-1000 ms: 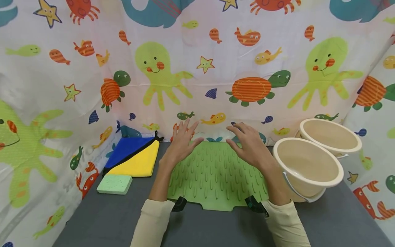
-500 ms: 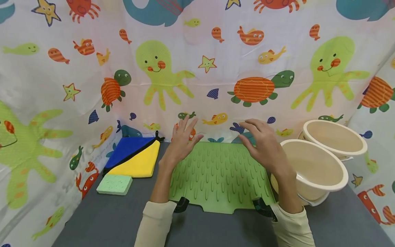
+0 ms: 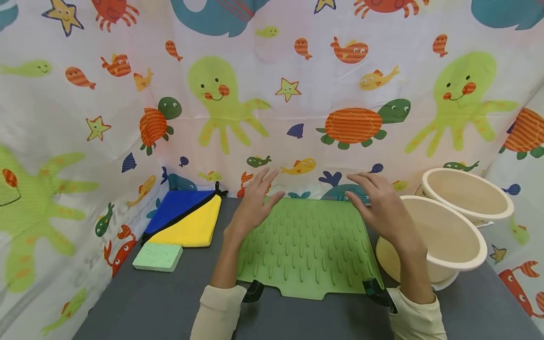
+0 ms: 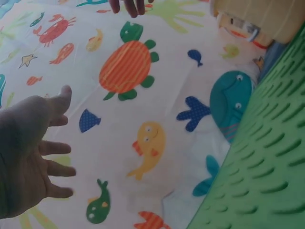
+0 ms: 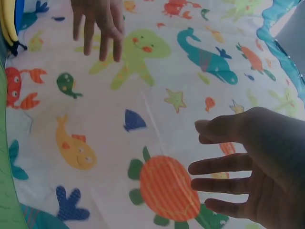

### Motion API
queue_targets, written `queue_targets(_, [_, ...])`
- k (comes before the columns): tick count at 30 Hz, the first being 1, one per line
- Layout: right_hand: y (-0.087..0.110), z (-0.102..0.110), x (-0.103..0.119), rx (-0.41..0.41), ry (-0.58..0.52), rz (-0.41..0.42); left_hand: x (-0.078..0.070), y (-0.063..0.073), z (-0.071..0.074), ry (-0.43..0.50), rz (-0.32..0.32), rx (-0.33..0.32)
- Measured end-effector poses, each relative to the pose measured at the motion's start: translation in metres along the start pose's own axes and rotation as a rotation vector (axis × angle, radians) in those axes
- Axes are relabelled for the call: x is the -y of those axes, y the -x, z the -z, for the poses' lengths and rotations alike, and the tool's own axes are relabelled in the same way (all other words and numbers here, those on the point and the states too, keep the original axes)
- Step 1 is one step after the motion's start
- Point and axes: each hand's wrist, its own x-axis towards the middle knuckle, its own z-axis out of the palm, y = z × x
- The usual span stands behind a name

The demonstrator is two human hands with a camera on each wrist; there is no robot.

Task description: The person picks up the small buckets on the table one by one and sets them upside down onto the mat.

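Zero grip: left hand (image 3: 255, 203), right hand (image 3: 386, 208) hung in air by green ridged mat (image 3: 308, 250), fingers (image 4: 60, 168) spread wide. Mat sat on table (image 3: 127, 307) just beside nearer beige bucket (image 3: 450, 229). Looked like pre-contact step tbh; next move probably called for lowering fingers to mat.

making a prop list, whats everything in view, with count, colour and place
mat: 1, green, mid-table
buckets: 2, cream, right of the mat
cloth: 1, blue, yellow and black, left of the mat
sponge: 1, pale green, in front of the cloth
table: 1, dark grey, under the mat
curtain: count unclear, white sea-animal print, behind and beside the table
wrist devices: 2, black, on wrists
sleeves: 2, cream, on forearms
left hand: 1, bare, raised, mat's left side
right hand: 1, bare, raised, mat's right side
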Motion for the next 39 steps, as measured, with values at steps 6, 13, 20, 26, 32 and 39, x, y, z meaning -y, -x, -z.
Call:
queue_targets(6, [0.021, 0.034, -0.014, 0.096, 0.058, -0.209, -0.029, -0.002, -0.033, 0.4, 0.009, 0.059])
queue_targets(13, [0.044, 0.075, -0.039, 0.256, 0.117, -0.417, -0.075, -0.004, -0.082, 0.69, -0.006, 0.288])
queue_targets(20, [0.069, 0.101, -0.058, 0.552, 0.074, -0.458, -0.109, -0.007, -0.132, 1.018, 0.146, 0.35])
queue_targets(26, [0.071, 0.094, -0.057, 0.679, -0.047, -0.289, -0.144, -0.007, -0.174, 1.133, 0.38, 0.288])
queue_targets(32, [0.066, 0.083, -0.057, 0.695, -0.137, -0.175, -0.165, 0.0, -0.202, 1.095, 0.533, 0.195])
queue_targets(39, [0.083, 0.104, -0.072, 0.459, 0.042, -0.355, -0.165, -0.004, -0.208, 1.169, 0.524, 0.115])
